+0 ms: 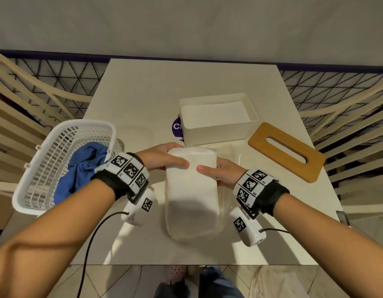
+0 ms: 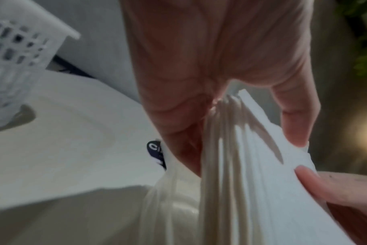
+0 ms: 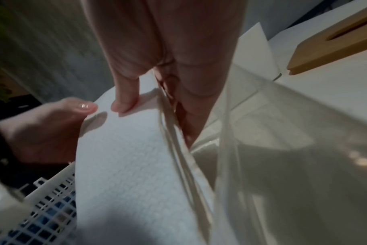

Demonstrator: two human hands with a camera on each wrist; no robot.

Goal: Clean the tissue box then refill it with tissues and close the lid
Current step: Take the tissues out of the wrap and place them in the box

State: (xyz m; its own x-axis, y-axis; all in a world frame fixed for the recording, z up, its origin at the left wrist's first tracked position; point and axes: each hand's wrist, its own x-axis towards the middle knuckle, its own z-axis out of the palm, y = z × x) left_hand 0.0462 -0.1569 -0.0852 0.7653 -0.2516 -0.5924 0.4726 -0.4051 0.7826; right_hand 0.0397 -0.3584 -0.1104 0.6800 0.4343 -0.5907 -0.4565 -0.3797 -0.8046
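A thick white stack of tissues [image 1: 191,190] is held above the table's near middle, half out of a clear plastic wrapper [image 1: 221,203]. My left hand [image 1: 162,157] grips the stack's far left edge, thumb on top. My right hand [image 1: 218,172] grips the far right edge the same way. In the left wrist view the tissues [image 2: 251,174] fan out below my left hand [image 2: 230,102]. The right wrist view shows the tissues [image 3: 128,165] under my right hand [image 3: 157,99] beside the wrapper [image 3: 283,149]. The white tissue box [image 1: 217,119] stands open behind, tissues inside. Its wooden slotted lid [image 1: 286,151] lies flat at the right.
A white mesh basket [image 1: 48,166] holding a blue cloth [image 1: 83,168] stands at the table's left edge. A purple round sticker [image 1: 177,126] shows on the white table [image 1: 143,100] left of the box. Slatted chairs [image 1: 25,108] flank both sides.
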